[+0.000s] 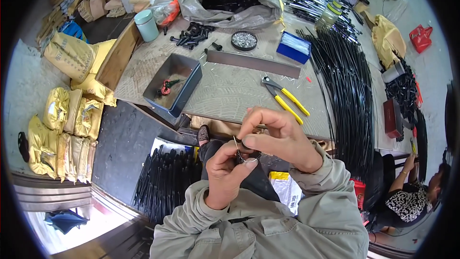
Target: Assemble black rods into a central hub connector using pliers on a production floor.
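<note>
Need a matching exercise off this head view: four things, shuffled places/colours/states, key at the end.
Things
1. Pliers
2. Round dish
3. Box just right of the dish
4. Small dark part

Places, colours, states
A. At the fingers of the left hand and right hand
B. Blue, with thin pale strips inside
C. Lying on the bench, yellow handles
D. Filled with small shiny pieces

Pairs: 1-C, 2-D, 3-B, 4-A
</note>
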Motion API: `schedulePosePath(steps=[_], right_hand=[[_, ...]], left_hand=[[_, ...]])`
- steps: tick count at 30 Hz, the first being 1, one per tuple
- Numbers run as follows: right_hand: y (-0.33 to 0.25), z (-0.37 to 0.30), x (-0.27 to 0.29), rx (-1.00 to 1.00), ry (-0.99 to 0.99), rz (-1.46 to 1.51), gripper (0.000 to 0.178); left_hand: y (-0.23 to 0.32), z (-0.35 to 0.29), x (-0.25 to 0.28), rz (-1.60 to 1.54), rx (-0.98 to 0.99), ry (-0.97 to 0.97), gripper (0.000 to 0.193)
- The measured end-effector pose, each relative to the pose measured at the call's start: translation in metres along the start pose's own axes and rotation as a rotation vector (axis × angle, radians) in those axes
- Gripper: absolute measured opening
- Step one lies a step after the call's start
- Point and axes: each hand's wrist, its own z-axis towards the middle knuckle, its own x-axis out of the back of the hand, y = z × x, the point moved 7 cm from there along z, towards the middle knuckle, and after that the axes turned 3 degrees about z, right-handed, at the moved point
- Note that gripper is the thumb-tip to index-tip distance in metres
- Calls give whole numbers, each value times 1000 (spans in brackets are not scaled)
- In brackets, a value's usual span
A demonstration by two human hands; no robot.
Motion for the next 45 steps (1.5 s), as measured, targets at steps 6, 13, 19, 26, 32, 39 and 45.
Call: schedulePosePath(steps=[6,13,19,26,32,39,45], right_hand=[[4,3,12,140,6,-244,7],[-15,5,9,447,8,-585,4],[-3,14,16,355,-80,-312,8],[-27,8,2,532,-127,-708,23],[-35,-4,-6,603,-23,-885,26],[-24,-10,-6,715,71,-886,22],[-20,-19,-10,853,185,-916,20]], left_hand=[[-1,2,-3,48,6,26,23],[0,3,0,47,-3,91,22],[-1,3,0,38,5,106,22],[-1,2,5,25,1,107,20],[1,5,6,3,10,100,22],[-2,3,9,-147,71,38,24],[-1,3,12,-93,57,6,27]])
